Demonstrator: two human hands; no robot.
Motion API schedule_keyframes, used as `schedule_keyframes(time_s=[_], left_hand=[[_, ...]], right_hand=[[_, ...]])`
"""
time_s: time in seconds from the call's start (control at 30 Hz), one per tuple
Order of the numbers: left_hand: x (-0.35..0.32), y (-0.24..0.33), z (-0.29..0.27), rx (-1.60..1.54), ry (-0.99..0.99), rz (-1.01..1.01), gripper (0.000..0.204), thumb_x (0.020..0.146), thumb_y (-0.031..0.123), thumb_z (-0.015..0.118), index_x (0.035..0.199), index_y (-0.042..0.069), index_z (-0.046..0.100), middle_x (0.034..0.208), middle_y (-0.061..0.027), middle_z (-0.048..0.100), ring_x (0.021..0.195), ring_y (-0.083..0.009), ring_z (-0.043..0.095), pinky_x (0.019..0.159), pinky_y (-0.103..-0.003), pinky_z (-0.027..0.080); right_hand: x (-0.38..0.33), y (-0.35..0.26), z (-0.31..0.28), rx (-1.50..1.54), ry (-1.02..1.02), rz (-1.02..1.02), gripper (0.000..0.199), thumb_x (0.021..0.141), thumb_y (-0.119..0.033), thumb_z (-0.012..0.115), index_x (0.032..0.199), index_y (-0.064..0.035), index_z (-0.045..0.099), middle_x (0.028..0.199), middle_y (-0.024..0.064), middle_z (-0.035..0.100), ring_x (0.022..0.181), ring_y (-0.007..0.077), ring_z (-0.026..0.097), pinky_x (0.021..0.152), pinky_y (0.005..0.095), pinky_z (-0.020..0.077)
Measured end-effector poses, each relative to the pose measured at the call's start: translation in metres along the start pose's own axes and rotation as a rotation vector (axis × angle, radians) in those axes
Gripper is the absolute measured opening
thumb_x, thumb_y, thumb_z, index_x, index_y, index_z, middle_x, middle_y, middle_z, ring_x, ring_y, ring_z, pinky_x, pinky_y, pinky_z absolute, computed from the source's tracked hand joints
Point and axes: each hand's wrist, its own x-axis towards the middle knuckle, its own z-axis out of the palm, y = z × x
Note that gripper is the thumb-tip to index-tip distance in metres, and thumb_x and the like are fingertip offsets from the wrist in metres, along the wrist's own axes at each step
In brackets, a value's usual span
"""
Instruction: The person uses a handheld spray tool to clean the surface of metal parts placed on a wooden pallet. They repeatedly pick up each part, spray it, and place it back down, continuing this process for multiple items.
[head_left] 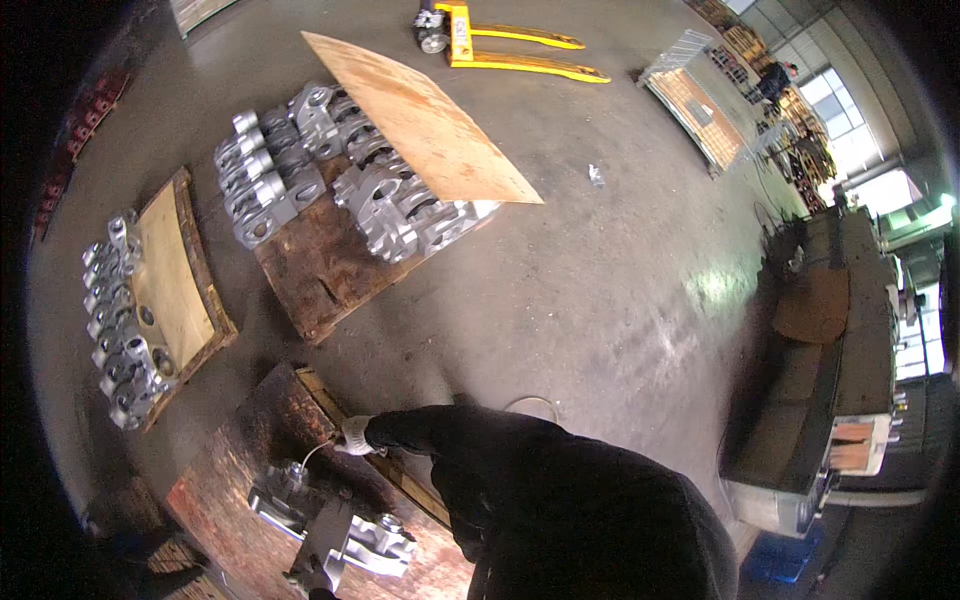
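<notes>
My right hand [356,436], in a white glove with a black sleeve, is closed at the edge of a stained wooden board [225,480]. From it a thin pale curved wire or tube [318,448] runs to a small shiny fitting [297,470]; its exact kind is unclear. Below lie a machined metal casting [375,548] with a flat grey arm and a darker metal part [278,508] beside it. My left hand [312,578] shows as a dark, partly cut-off shape at the casting's lower end, its fingers hard to make out.
Several silver castings [265,190] stand on a brown board [320,265], with a leaning plywood sheet [430,120] over some. More castings [125,330] sit on a pallet [180,270] at left. Farther off are a yellow pallet jack [460,35], a mesh cage [700,110] and a person [775,80].
</notes>
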Motion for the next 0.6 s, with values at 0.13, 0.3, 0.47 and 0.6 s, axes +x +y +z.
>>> schedule_keyframes(time_s=[0.13, 0.3, 0.47, 0.6], left_hand=[[-0.005, 0.070, 0.047, -0.293, 0.123, -0.088, 0.059, 0.094, 0.047, 0.051, 0.125, -0.004, 0.050, 0.116, -0.0204, 0.058, 0.108, -0.0316, 0.054, 0.097, -0.043, 0.041], [0.009, 0.143, 0.022, -0.415, 0.168, 0.034, 0.056, 0.094, 0.045, 0.054, 0.123, -0.003, 0.052, 0.113, -0.0183, 0.060, 0.103, -0.0283, 0.056, 0.092, -0.041, 0.044], [0.014, 0.106, 0.040, -0.647, 0.262, -0.109, 0.053, 0.093, 0.043, 0.057, 0.121, -0.002, 0.054, 0.110, -0.0163, 0.062, 0.098, -0.0250, 0.058, 0.088, -0.039, 0.046], [-0.053, 0.099, 0.082, -1.071, 0.207, -0.321, 0.051, 0.092, 0.042, 0.060, 0.120, -0.001, 0.056, 0.107, -0.0147, 0.063, 0.093, -0.0224, 0.060, 0.084, -0.037, 0.048]], right_hand=[[-0.056, 0.025, -0.024, -0.059, 0.389, 0.014, 0.051, 0.089, -0.053, 0.057, 0.077, -0.0035, 0.065, 0.059, 0.0173, 0.059, 0.058, 0.0350, 0.059, 0.062, 0.0438, 0.0482], [-0.041, 0.177, -0.014, 0.046, 0.289, -0.315, 0.039, 0.092, -0.045, 0.056, 0.086, -0.0066, 0.062, 0.076, 0.0184, 0.061, 0.069, 0.0281, 0.058, 0.068, 0.0412, 0.0448], [-0.063, 0.040, -0.065, -0.498, -0.112, -0.252, 0.032, 0.096, -0.035, 0.052, 0.088, -0.0042, 0.061, 0.076, 0.0182, 0.060, 0.072, 0.0257, 0.056, 0.071, 0.0412, 0.0451], [-0.099, 0.050, -0.072, -0.432, -0.090, -0.316, 0.026, 0.096, -0.028, 0.052, 0.102, -0.0057, 0.063, 0.100, 0.0175, 0.062, 0.091, 0.0259, 0.059, 0.084, 0.0399, 0.0466]])
